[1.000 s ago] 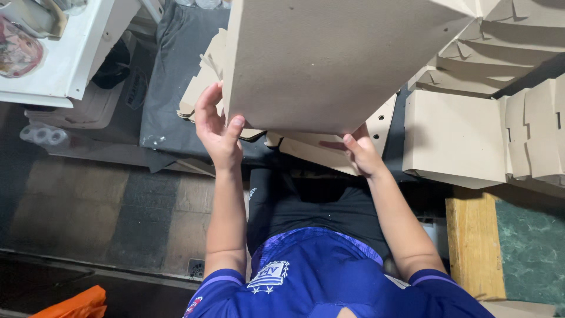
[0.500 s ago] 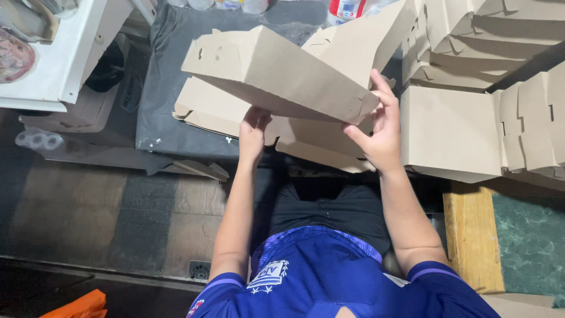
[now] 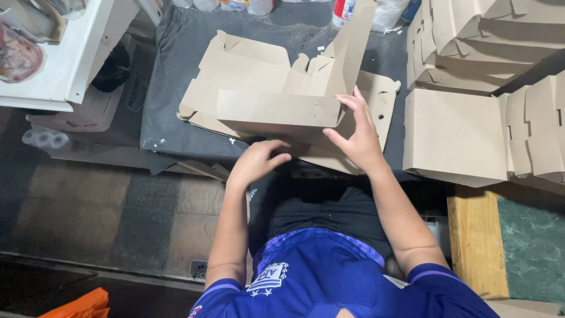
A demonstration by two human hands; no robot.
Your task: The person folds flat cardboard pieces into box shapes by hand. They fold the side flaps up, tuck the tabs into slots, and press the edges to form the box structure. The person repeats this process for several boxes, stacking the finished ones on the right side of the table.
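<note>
From the head camera I see my right hand [image 3: 356, 138] with fingers spread, pressing the side of a half-folded cardboard box [image 3: 276, 109]; the box lies on the grey table [image 3: 176, 70], on top of flat cardboard sheets [image 3: 376, 100]; nothing is inside it; my left hand [image 3: 257, 162] is loosely curled just under its near edge, gripping nothing; folded boxes [image 3: 453, 135] are stacked at the right.

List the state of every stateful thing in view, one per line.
cardboard box: half-folded, near wall and right flap raised, open on top
flat blanks: unfolded, lying under the box on the dark mat
folded boxes: assembled, stacked at right
right hand: open, fingers on the box's corner
left hand: loosely curled, just below the box, contact unclear
</note>
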